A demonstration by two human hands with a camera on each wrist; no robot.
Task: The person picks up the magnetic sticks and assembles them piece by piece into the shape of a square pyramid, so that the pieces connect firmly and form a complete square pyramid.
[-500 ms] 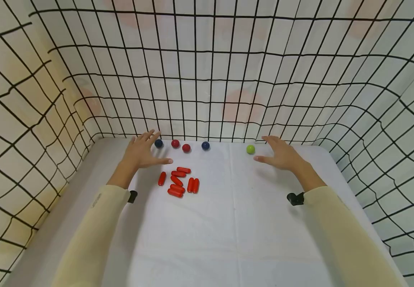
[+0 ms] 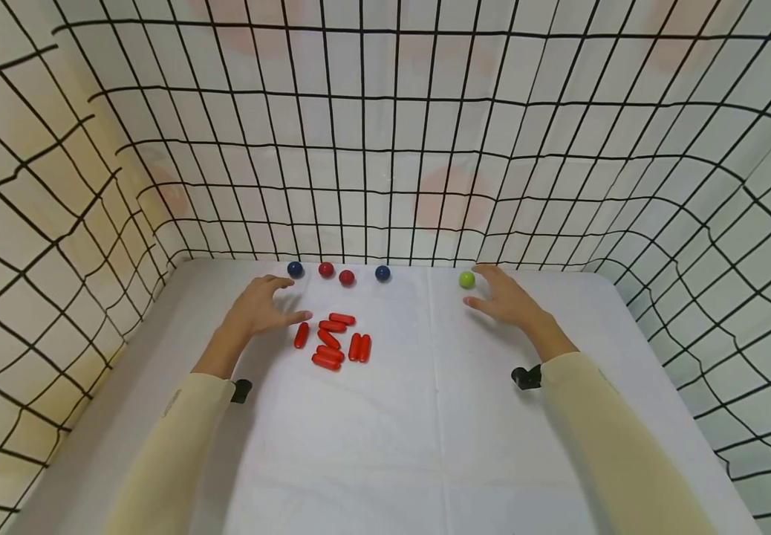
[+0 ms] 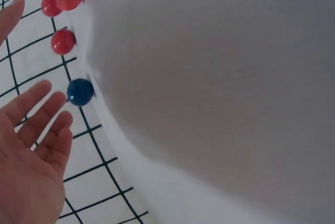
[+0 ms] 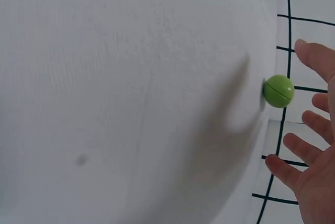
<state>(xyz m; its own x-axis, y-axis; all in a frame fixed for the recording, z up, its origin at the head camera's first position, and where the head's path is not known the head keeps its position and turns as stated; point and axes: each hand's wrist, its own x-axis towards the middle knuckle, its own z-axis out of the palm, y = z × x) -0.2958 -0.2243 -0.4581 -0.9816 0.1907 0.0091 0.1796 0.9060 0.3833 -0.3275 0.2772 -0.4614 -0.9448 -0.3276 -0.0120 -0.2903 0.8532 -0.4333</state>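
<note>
My left hand [image 2: 258,308] hovers over the white table with its fingers apart, holding nothing. Its fingertips are near a dark blue ball [image 2: 295,270], and its thumb points toward several small red sausage-shaped pieces [image 2: 332,325]. At the table's far side, my right hand [image 2: 507,301] has its thumb and fingers spread beside a light green ball [image 2: 466,280]. In the right wrist view a seam line crosses the green ball [image 4: 279,91], and the fingers are loosely bent around a gap. The left wrist view shows the palm of the left hand [image 3: 34,166] with empty, relaxed fingers.
Two red balls [image 2: 326,270] and another blue ball [image 2: 382,273] line the table's far edge. Black grid netting [image 2: 392,141] rises behind the table and along both sides. White cloth [image 2: 372,438] covers the table.
My left hand has drawn back toward me and slightly left, away from the dark blue ball. The right hand has shifted left, closer to the green ball. Balls and red pieces stay put.
</note>
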